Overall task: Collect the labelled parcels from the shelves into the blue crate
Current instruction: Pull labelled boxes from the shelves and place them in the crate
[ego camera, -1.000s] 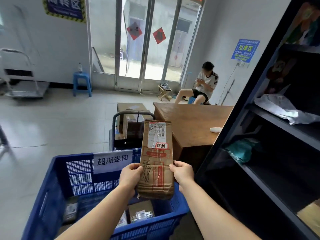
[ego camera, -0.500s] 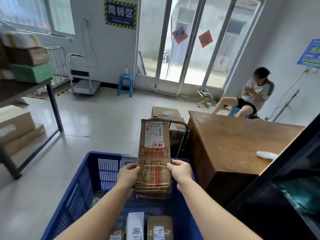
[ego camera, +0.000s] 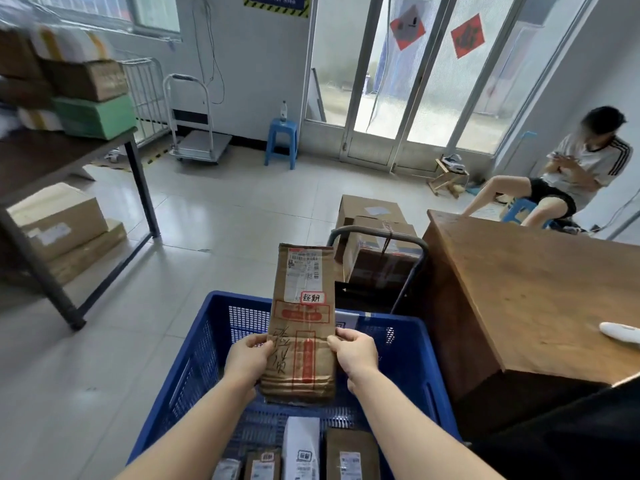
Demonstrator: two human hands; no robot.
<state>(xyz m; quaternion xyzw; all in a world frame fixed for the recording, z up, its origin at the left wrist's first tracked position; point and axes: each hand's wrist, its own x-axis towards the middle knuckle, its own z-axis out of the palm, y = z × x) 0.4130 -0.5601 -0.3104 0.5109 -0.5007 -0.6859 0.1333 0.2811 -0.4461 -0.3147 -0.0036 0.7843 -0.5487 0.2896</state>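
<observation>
A brown paper parcel (ego camera: 302, 320) with a white shipping label and a small red-edged sticker stands upright between my hands, above the blue crate (ego camera: 408, 355). My left hand (ego camera: 247, 362) grips its left edge and my right hand (ego camera: 355, 355) grips its right edge, both near the lower half. Inside the crate lie several parcels: a white one (ego camera: 301, 445), a brown one (ego camera: 351, 455) and smaller labelled ones at the bottom edge of the view.
A wooden desk (ego camera: 519, 289) stands to the right, with a trolley of cardboard boxes (ego camera: 377, 251) just beyond the crate. A dark-legged table (ego camera: 52, 161) with stacked boxes is on the left. A person (ego camera: 575, 171) sits by the glass doors. A dark shelf edge (ego camera: 568, 434) shows at lower right.
My view has swung left, away from the dark shelves toward the room. The parcel stays upright in both hands over the crate, now closer to its middle.
</observation>
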